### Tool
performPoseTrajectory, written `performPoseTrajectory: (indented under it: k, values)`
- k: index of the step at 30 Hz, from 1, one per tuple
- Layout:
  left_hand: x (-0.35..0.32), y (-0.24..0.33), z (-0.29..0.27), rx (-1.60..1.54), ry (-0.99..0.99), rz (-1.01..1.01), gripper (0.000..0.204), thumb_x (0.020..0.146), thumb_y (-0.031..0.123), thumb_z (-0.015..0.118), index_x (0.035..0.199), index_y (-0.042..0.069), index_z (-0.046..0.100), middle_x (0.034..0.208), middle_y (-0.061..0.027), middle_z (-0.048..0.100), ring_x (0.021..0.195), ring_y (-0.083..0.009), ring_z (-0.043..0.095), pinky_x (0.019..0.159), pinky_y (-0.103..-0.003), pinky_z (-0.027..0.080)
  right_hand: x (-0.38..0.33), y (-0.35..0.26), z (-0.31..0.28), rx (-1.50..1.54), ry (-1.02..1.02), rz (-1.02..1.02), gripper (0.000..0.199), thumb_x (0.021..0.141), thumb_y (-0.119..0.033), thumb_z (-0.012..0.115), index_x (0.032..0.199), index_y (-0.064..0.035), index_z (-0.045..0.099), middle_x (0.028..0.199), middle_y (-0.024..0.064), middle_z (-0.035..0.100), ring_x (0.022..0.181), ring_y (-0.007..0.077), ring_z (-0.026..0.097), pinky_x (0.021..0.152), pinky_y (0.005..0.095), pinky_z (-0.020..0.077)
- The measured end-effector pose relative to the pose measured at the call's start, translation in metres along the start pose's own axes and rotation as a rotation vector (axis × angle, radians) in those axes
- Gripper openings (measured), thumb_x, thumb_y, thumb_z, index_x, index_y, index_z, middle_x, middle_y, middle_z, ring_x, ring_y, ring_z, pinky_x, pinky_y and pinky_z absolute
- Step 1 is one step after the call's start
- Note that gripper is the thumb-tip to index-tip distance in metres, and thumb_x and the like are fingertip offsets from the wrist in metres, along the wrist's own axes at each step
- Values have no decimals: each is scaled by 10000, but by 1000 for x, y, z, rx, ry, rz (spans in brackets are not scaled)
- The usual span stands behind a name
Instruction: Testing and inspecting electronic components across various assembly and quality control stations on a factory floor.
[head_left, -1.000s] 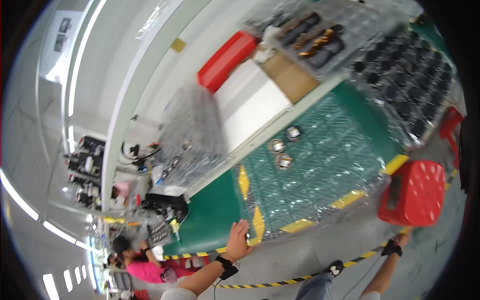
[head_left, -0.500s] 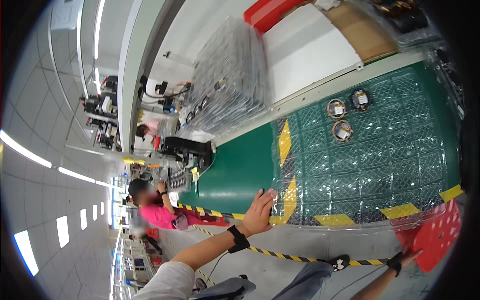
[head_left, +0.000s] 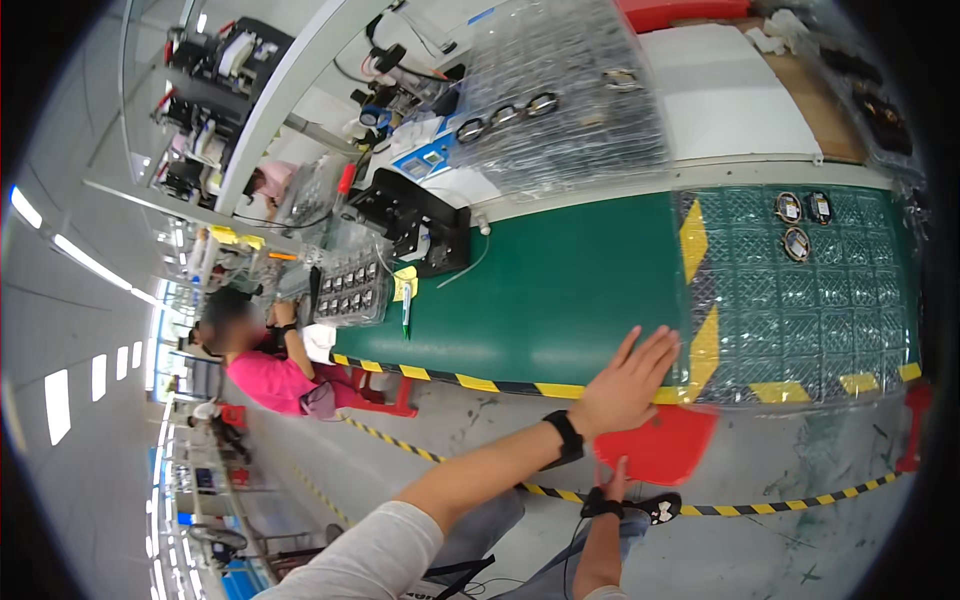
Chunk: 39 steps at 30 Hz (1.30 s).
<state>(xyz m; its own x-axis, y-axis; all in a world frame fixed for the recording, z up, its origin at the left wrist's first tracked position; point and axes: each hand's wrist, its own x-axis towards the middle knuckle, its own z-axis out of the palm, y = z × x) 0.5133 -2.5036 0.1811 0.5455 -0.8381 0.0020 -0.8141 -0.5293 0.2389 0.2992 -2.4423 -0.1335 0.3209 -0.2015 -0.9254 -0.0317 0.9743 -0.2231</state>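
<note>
My left hand [head_left: 630, 382] lies with its fingers stretched out at the left edge of a clear plastic tray [head_left: 760, 345], on the green bench top. Three small round parts with pale labels sit in the tray's far cells: one ring-shaped part [head_left: 788, 208], a darker one [head_left: 820, 207] beside it, and another ring-shaped part [head_left: 796, 244] just nearer. Below the bench edge, my right hand [head_left: 612, 484] grips the rim of a red plastic stool [head_left: 660, 447]. The stool is partly hidden behind my left hand and the bench; some right fingers are hidden too.
A tall stack of clear trays [head_left: 565, 110] stands on the ledge behind the bench. Left along the green mat [head_left: 540, 290] are a black fixture [head_left: 420, 225], a green pen [head_left: 406, 312] and a filled tray [head_left: 350, 288]. A co-worker in pink [head_left: 270, 375] sits farther left.
My right hand and the red stool have moved left, close below my left hand. The view has turned leftward, showing more of the bench. My left hand stays at the tray's edge.
</note>
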Motion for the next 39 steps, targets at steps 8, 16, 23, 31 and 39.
performPoseTrajectory:
  k: [8, 16, 23, 31, 39]
  values:
    - [-114, -20, 12, -191, 141, 160, 690, 697, 181, 576, 1298, -58, 335, 1366, -175, 323, 1305, -312, 243, 1075, -429, 201, -4, 117, -50, -738, -276, -105, 546, 755, -319, 689, 1202, -140, 431, 1126, 70, 564, 899, 284, 587, 608, 373, 528]
    - [-575, -160, 46, -633, -1013, -30, 209, 797, 160, 483, 918, -3, 533, 793, -219, 567, 770, -351, 555, 689, -437, 448, -71, 149, -73, -2200, -5, -522, 311, 799, -288, 550, 1048, -109, 600, 1024, 111, 630, 899, 309, 603, 771, 404, 488]
    - [-697, -255, -35, -611, -605, -493, 294, 785, 243, 478, 944, 26, 596, 899, -215, 614, 870, -390, 576, 749, -455, 460, -212, 168, 110, -2151, -433, -819, 359, 841, -338, 478, 1069, -88, 596, 1049, 153, 602, 965, 327, 573, 829, 422, 467]
    - [-585, -293, -87, -595, -132, -781, 378, 808, 295, 508, 1099, 56, 543, 1042, -218, 578, 951, -400, 550, 810, -455, 449, -403, 92, 360, -1448, -788, -1174, 226, 855, -152, 556, 1051, -43, 586, 877, 74, 630, 783, 175, 604, 721, 293, 487]
    - [-528, -257, -84, -779, -112, -685, 367, 817, 272, 540, 1100, 38, 552, 1004, -191, 613, 935, -336, 588, 804, -382, 466, -501, -34, 610, -1005, -976, -1640, 278, 857, -153, 588, 1107, -41, 542, 977, 37, 596, 893, 95, 559, 780, 255, 469]
